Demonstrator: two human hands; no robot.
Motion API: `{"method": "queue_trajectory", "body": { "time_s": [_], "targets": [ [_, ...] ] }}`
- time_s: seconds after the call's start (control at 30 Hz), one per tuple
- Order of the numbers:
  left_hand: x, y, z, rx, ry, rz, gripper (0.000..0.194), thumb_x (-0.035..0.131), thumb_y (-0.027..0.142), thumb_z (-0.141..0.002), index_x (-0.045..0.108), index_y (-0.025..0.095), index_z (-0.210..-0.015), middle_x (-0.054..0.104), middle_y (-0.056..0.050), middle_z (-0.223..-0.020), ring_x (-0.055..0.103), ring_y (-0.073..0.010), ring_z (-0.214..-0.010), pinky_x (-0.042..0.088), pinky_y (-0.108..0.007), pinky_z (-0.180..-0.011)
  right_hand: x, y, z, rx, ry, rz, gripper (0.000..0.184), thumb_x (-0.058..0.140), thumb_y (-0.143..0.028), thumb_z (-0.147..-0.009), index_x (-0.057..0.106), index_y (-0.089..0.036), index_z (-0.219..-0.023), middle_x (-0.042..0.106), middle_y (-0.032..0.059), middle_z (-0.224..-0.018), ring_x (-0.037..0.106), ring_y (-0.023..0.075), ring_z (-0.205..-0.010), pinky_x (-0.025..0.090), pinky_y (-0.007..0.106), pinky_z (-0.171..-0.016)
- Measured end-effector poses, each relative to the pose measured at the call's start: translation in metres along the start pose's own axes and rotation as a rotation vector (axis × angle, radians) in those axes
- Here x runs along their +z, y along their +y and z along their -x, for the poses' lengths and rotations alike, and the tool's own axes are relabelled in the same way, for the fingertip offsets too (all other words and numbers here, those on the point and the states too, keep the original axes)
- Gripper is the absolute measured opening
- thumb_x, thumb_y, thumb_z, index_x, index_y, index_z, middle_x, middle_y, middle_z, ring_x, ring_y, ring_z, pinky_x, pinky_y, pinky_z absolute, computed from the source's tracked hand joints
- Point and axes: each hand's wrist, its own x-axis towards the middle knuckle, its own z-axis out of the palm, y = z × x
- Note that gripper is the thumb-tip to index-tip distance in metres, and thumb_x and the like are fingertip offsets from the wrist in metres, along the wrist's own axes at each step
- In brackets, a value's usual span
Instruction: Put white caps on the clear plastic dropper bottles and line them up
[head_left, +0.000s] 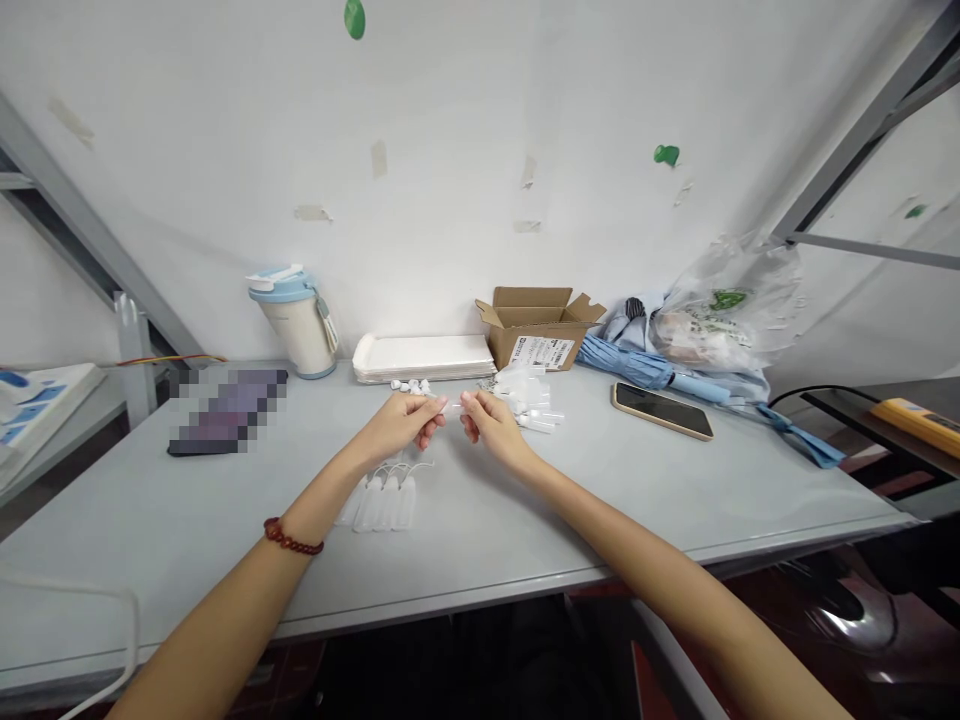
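Observation:
Near the middle of the table, my left hand (pixel 405 422) and my right hand (pixel 491 425) face each other with fingertips pinched. Between them is a small clear plastic piece (pixel 452 410), pinched at both ends; its exact kind is too small to make out. Below my left hand lie several flat translucent plastic tags (pixel 386 503) in a row, with thin white loops at their tops. Small white caps (pixel 411 386) sit just beyond my left hand. Beside my right hand is a pile of clear plastic tubes (pixel 536 415), partly hidden by it.
Behind the hands stand a stack of white trays (pixel 424 358) and an open cardboard box (pixel 536 335). A tumbler (pixel 296 325) is at the back left, near a blurred dark item (pixel 229 412). To the right lie a phone (pixel 662 411), a folded blue umbrella (pixel 630 362) and a plastic bag (pixel 720 310).

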Motion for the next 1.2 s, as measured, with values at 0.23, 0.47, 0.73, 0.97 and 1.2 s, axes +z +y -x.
{"method": "queue_trajectory", "body": {
  "time_s": [0.23,0.47,0.73,0.97,1.2],
  "targets": [
    [0.001,0.001,-0.001,-0.029,0.029,0.132,0.041,0.056,0.05,-0.078,0.055,0.014,-0.058,0.04,0.005,-0.048,0.039,-0.007,-0.041,0.037,-0.023,-0.046,0.001,-0.008,0.007,-0.165,0.065,0.297,0.015,0.05,-0.034,-0.084,0.053,-0.02,-0.081,0.05,-0.0034,-0.062,0.044,0.0125,-0.057,0.032,0.025,-0.058],
    [-0.002,0.002,0.001,0.083,0.015,-0.076,0.041,0.059,0.048,-0.076,0.055,0.016,-0.051,0.047,0.001,-0.046,0.054,-0.0143,-0.057,0.038,-0.023,-0.052,-0.004,-0.001,-0.001,0.032,-0.034,0.138,0.04,0.043,-0.047,-0.086,0.035,-0.021,-0.056,0.035,-0.0064,-0.046,0.034,0.0098,-0.043,0.028,0.024,-0.048],
    [0.0,0.0,0.0,0.03,-0.038,0.021,0.041,0.056,0.053,-0.077,0.06,0.015,-0.061,0.057,-0.002,-0.059,0.051,-0.0116,-0.052,0.042,-0.024,-0.049,-0.004,-0.008,0.004,-0.075,0.051,0.217,0.032,0.046,-0.045,-0.086,0.048,-0.02,-0.066,0.042,-0.0048,-0.051,0.038,0.0116,-0.051,0.029,0.024,-0.052],
    [0.001,0.002,0.001,-0.086,-0.042,0.02,0.044,0.055,0.052,-0.077,0.056,0.015,-0.055,0.049,0.001,-0.047,0.043,-0.0086,-0.043,0.036,-0.02,-0.043,-0.002,-0.006,0.004,-0.082,0.038,0.203,0.029,0.045,-0.041,-0.086,0.046,-0.02,-0.066,0.041,-0.0051,-0.052,0.038,0.0108,-0.049,0.03,0.024,-0.052],
    [0.004,-0.003,-0.002,-0.078,-0.007,0.006,0.041,0.055,0.052,-0.076,0.061,0.014,-0.06,0.046,0.002,-0.048,0.041,-0.0087,-0.043,0.033,-0.02,-0.04,-0.004,0.001,-0.001,0.036,-0.006,0.071,0.038,0.049,-0.05,-0.082,0.038,-0.021,-0.06,0.037,-0.0069,-0.046,0.035,0.0088,-0.042,0.03,0.024,-0.045]
  ]
}}
